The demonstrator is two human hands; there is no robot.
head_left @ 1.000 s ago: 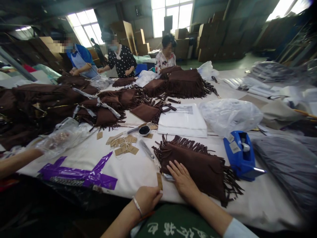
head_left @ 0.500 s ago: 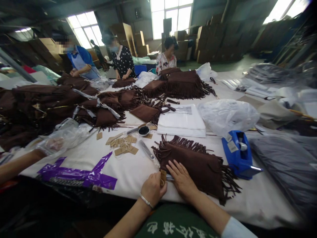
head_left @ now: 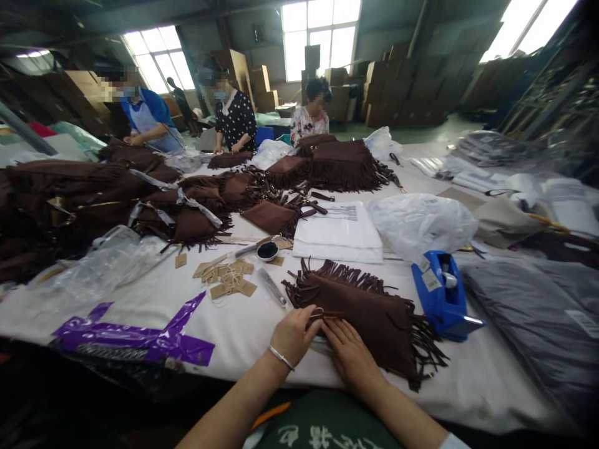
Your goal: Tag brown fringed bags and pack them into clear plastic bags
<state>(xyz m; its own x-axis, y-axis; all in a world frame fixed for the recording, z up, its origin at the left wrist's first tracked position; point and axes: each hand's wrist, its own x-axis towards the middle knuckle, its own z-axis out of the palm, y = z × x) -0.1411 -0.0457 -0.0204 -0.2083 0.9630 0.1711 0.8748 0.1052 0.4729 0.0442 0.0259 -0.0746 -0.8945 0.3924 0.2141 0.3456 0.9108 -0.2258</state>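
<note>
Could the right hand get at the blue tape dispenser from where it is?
Probably yes: the tape dispenser stands beside the fringed brown bag, which lies low, so the right hand could likely pass over it.

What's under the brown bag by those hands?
White cloth shows around the brown bag. Anything under its middle is covered, and the left hand and right hand hide part of its near edge.

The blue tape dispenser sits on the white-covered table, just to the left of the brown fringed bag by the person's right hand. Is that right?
Not quite: the head view shows the blue tape dispenser just to the right of the brown fringed bag by the person's right hand. It does sit on the white-covered table.
</note>
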